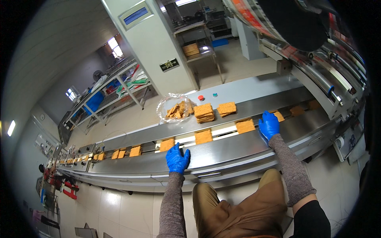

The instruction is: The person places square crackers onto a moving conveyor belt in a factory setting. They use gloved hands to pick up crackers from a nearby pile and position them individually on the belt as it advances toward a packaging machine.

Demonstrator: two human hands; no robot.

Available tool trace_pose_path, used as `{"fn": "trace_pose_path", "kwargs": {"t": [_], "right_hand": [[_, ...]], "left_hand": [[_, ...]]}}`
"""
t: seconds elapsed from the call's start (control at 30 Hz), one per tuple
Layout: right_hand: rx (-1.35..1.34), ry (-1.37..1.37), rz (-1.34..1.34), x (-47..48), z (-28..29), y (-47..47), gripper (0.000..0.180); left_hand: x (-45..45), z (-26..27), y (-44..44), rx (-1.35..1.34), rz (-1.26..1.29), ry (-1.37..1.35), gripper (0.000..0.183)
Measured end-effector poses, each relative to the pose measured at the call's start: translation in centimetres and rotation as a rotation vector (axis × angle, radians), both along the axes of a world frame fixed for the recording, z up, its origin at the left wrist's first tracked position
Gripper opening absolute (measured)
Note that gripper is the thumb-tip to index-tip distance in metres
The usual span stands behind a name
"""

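My left hand (177, 159), in a blue glove, rests on the near steel edge of a conveyor with thumb and fingers apart. Its fingertips are close to a square golden-brown cracker (167, 145) on the belt, and nothing shows in its grasp. My right hand (269, 125), gloved alike, reaches over the belt beside another cracker (279, 116). Its fingers partly cover that cracker's edge; whether they grip it is hidden. Between my hands lie a middle cracker (203, 136) and a right-hand cracker (245, 126).
Beyond the belt stand a tall cracker stack (204, 113), a shorter stack (226, 109) and a clear plastic bag (175, 108) of broken pieces. A red button (201, 98) sits behind them. At right, the wrapping machine's metal frame (312, 86) rises over the conveyor.
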State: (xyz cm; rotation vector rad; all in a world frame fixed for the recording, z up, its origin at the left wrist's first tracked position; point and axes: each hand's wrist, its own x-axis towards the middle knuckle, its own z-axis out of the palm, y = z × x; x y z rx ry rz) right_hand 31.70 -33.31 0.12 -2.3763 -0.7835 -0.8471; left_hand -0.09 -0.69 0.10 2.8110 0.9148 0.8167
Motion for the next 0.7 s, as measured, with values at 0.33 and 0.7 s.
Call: {"fn": "trace_pose_path", "kwargs": {"t": [0.33, 0.7], "right_hand": [[-0.151, 0.368, -0.068, 0.2, 0.2, -0.1, 0.041], [-0.071, 0.136, -0.087, 2.1, -2.0, -0.5, 0.041]], "left_hand": [[-0.4, 0.0, 0.0, 0.004, 0.009, 0.019, 0.064], [0.1, 0.6, -0.5, -0.013, -0.012, -0.002, 0.062]]}}
